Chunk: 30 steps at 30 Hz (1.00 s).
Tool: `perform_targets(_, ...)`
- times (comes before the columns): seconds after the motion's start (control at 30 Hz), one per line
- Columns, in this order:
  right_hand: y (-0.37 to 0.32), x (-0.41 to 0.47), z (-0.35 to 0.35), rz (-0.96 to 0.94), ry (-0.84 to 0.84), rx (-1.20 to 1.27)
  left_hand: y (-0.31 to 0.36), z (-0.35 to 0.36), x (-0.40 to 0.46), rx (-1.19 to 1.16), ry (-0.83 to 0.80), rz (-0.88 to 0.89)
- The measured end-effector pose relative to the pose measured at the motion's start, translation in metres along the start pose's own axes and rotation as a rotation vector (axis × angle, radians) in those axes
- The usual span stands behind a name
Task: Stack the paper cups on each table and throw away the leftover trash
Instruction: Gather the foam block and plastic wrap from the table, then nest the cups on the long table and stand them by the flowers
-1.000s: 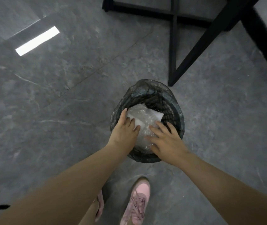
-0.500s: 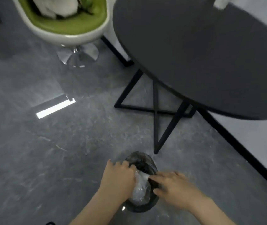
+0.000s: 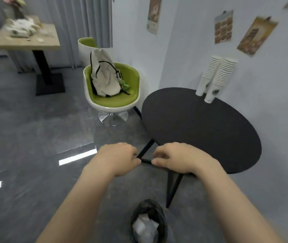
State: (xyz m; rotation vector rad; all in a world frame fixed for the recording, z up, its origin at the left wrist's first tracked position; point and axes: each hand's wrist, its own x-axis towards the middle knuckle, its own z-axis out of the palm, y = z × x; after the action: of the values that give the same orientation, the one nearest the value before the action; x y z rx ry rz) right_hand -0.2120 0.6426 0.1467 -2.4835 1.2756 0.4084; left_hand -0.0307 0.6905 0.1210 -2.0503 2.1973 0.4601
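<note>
- Grey polished floor tiles (image 3: 25,130) run under everything in the head view, with a pale wall (image 3: 183,50) at the right carrying blurred posters.
- Head view, near right: a round black table (image 3: 210,137) on crossed black legs holds two tall stacks of white paper cups (image 3: 215,76), standing side by side at its far edge and leaning slightly toward the wall.
- Head view, bottom: a small bin lined with a black plastic bag (image 3: 148,223) sits on the floor beside the table leg, with crumpled clear plastic trash (image 3: 144,228) lying inside it.
- Head view, far left: a square light wooden table (image 3: 39,43) on a black pedestal carries a blurred heap of pale litter (image 3: 23,27); whether cups are among it I cannot tell.
- Head view, middle: a green-and-white tub chair (image 3: 111,95) holds a cream canvas backpack (image 3: 103,76).
- The left hand (image 3: 117,158) and right hand (image 3: 178,158) hang above the floor, close together, fingers loosely curled and holding nothing.
- Judgement on handling: paper cups are light and thin-walled, crushing easily, so a gentle hold round the mid-wall suits a single cup, while a tall stack wants support low down plus a steadying hand higher up, since it would topple readily.
- The litter on the far table looks soft and light; gathering it in both cupped hands would likely serve, watching for small scraps slipping out.
</note>
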Motion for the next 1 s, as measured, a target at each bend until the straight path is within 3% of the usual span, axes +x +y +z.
perform_targets(0.13,-0.035,0.006,-0.028,-0.054,-0.034,-0.031,-0.023,-0.022,-0.037,-0.097,-0.048,-0.109)
perform_targets(0.43,-0.179,0.064,-0.06,-0.337,-0.11,-0.135,-0.132,-0.059,-0.126,-0.181,0.045,-0.455)
perform_targets(0.83,-0.372,0.148,-0.068,-0.637,-0.156,-0.239,-0.279,-0.055,-0.235,-0.285,0.085,-0.85)
perform_targets(1.0,-0.406,0.185,-0.06,-0.684,-0.21,-0.205,-0.325,-0.053,-0.24,-0.318,0.048,-0.923)
